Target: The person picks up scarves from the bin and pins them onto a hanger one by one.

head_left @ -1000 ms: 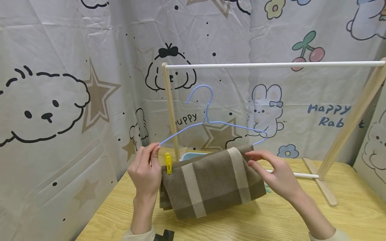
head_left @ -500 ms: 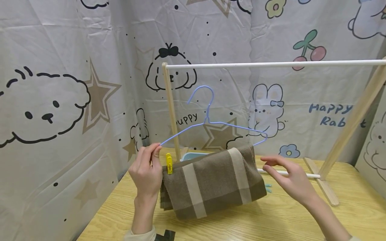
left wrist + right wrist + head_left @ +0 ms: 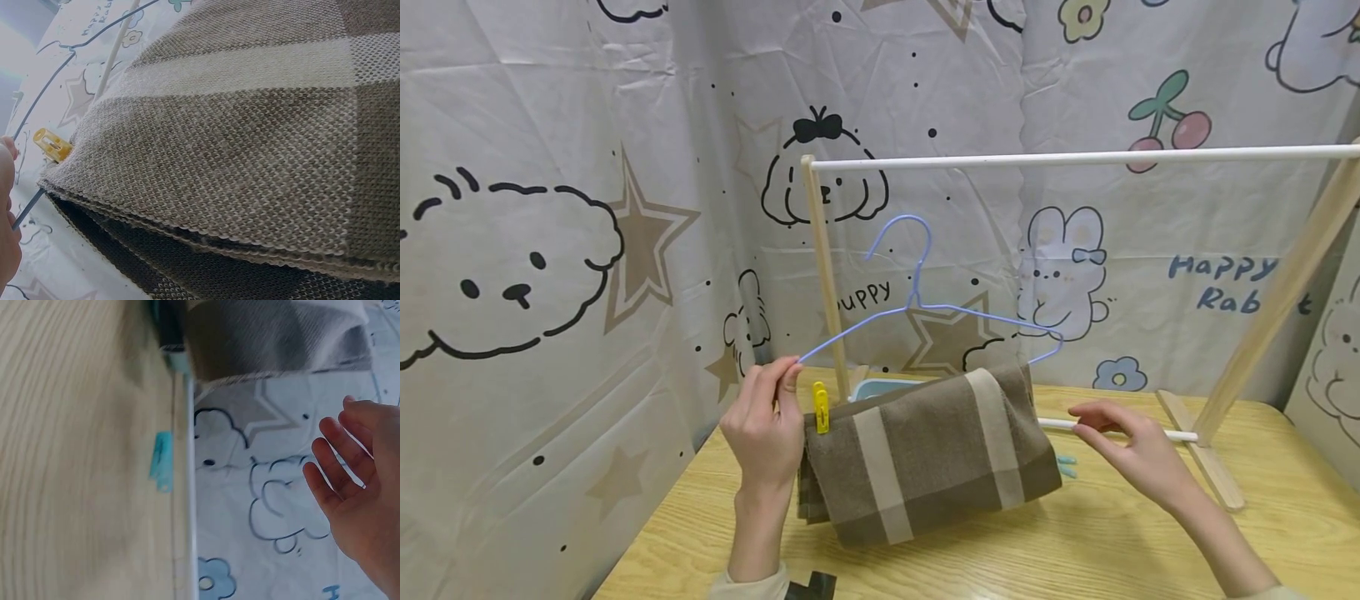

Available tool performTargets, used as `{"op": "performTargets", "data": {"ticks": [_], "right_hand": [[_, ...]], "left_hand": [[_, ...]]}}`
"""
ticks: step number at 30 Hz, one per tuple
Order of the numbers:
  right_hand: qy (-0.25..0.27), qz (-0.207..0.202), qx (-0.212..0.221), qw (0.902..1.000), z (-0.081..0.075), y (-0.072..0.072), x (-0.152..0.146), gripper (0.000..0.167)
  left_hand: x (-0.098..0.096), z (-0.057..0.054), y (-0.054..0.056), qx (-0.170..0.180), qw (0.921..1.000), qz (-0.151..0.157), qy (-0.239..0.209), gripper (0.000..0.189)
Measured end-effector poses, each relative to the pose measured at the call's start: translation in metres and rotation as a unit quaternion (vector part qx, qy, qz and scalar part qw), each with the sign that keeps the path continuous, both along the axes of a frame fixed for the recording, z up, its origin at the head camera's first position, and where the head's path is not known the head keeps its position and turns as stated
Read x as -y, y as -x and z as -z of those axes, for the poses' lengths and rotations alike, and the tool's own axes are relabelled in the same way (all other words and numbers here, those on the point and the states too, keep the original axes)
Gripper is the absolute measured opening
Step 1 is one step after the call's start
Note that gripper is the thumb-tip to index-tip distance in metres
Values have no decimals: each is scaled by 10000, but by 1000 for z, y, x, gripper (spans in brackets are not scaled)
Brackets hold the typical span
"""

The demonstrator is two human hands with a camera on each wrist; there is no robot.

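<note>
The left hand [image 3: 763, 425] pinches the hanger [image 3: 914, 297] at its left end, likely to steady it. 1 clip [image 3: 822, 407] seems to pin the cloth [image 3: 936, 454]; the right hand [image 3: 1138, 450], loosely spread, holds nothing.

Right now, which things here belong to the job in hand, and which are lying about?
In the job: checked cloth; blue hanger, held by left fingers; yellow clip; probably the rack.
Lying about: teal clip, perhaps needed later; blue container, partly hidden.
</note>
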State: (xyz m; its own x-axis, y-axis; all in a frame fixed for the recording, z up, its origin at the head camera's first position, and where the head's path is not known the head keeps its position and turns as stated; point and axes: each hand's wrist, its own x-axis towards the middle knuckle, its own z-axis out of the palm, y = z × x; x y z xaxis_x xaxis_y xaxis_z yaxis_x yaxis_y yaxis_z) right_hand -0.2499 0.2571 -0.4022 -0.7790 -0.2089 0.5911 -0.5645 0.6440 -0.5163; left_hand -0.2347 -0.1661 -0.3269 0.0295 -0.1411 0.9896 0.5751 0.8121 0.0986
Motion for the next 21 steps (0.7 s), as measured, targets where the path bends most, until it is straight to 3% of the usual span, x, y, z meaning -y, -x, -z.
{"op": "performTargets", "data": {"ticks": [21], "right_hand": [[-149, -311, 1217, 9920, 44, 30, -23, 27]], "left_hand": [[-1, 1, 1, -18, 10000, -5, -4, 28]]}}
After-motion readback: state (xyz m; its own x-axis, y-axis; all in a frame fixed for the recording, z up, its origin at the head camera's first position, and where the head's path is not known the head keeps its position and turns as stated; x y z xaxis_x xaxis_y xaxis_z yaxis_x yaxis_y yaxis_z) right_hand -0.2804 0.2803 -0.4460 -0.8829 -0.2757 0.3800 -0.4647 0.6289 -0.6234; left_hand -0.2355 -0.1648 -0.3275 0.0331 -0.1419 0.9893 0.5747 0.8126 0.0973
